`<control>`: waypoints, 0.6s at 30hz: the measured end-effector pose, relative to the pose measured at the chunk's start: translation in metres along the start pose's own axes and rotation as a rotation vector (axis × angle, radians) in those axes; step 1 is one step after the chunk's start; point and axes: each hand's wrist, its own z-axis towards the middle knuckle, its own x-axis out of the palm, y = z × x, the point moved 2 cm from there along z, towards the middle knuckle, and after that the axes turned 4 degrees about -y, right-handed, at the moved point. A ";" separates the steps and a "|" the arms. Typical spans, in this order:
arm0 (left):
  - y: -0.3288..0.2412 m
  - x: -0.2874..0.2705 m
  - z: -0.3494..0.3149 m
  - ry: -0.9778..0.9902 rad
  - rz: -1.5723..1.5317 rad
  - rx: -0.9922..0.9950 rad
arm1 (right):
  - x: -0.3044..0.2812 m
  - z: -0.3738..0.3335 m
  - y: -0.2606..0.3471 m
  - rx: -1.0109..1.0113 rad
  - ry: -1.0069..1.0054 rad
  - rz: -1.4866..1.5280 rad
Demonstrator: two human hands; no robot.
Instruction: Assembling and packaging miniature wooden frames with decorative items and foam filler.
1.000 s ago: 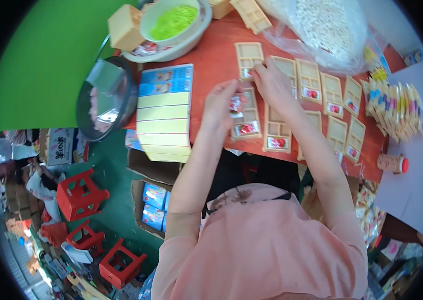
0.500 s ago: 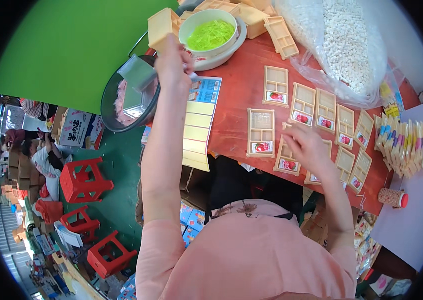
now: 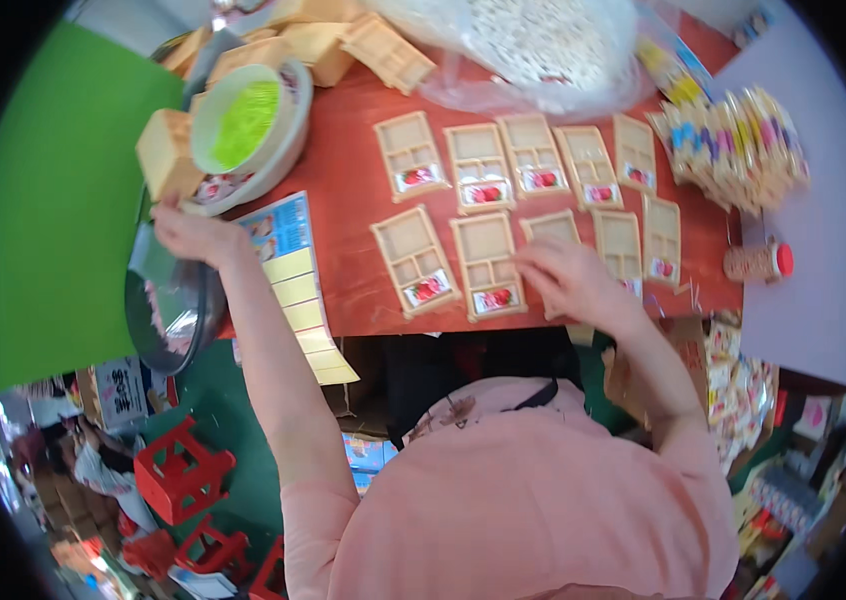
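Two rows of small beige compartment trays lie on the red table, and a card with a red strawberry-like picture shows in most of them. My right hand (image 3: pixel 568 280) is closed, its fingertips pinched together over a front-row tray (image 3: pixel 548 226); anything between them is too small to make out. To its left lies another tray (image 3: pixel 488 265). My left hand (image 3: pixel 198 235) reaches to the far left, beside a beige box (image 3: pixel 165 152) and above a dark basin (image 3: pixel 205 315) with pale pink pieces. Its fingers are blurred and partly hidden.
A white bowl (image 3: pixel 201 130) of bright green pieces stands at the back left, near stacked beige trays (image 3: pixel 388 52). A clear bag (image 3: pixel 543 45) of white bits lies behind. Wrapped packs (image 3: pixel 733 150) and a red-lidded jar (image 3: pixel 758 262) sit right. A printed sheet (image 3: pixel 295 290) overhangs the front edge.
The whole view has turned and shifted, so the table sits further left. My left hand has come down from beside the bowl toward the basin; my right hand stays over the front-row trays.
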 end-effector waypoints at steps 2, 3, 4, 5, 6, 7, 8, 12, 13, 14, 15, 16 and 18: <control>-0.018 0.004 -0.049 -0.003 0.015 0.018 | -0.010 0.010 -0.022 -0.038 -0.129 -0.029; -0.028 0.002 -0.078 0.110 0.107 0.076 | -0.014 0.017 -0.031 -0.068 -0.217 -0.012; -0.031 0.002 -0.097 0.227 0.193 0.130 | -0.021 0.022 -0.047 0.030 -0.192 -0.027; -0.014 -0.004 -0.107 0.388 0.249 0.071 | -0.034 0.031 -0.061 0.115 -0.168 -0.045; 0.004 -0.009 -0.114 0.561 0.269 0.104 | -0.044 0.047 -0.075 0.174 -0.190 -0.073; 0.020 -0.008 -0.122 0.733 0.280 0.136 | -0.056 0.063 -0.091 0.231 -0.215 -0.109; 0.029 -0.006 -0.129 0.734 0.273 0.140 | -0.066 0.079 -0.107 0.207 -0.289 -0.132; 0.044 0.023 -0.154 0.906 0.454 0.091 | -0.099 0.142 -0.187 0.161 -0.475 -0.223; 0.045 0.031 -0.157 0.926 0.475 0.125 | -0.099 0.156 -0.200 0.155 -0.487 -0.227; 0.044 0.040 -0.162 0.948 0.467 0.180 | -0.100 0.171 -0.209 0.199 -0.448 -0.265; 0.044 0.051 -0.170 0.954 0.451 0.190 | -0.100 0.182 -0.218 0.246 -0.410 -0.303; 0.045 0.056 -0.174 0.985 0.464 0.282 | -0.089 0.196 -0.220 0.238 -0.418 -0.294; 0.044 0.071 -0.188 1.054 0.448 0.343 | -0.076 0.214 -0.219 0.257 -0.501 -0.195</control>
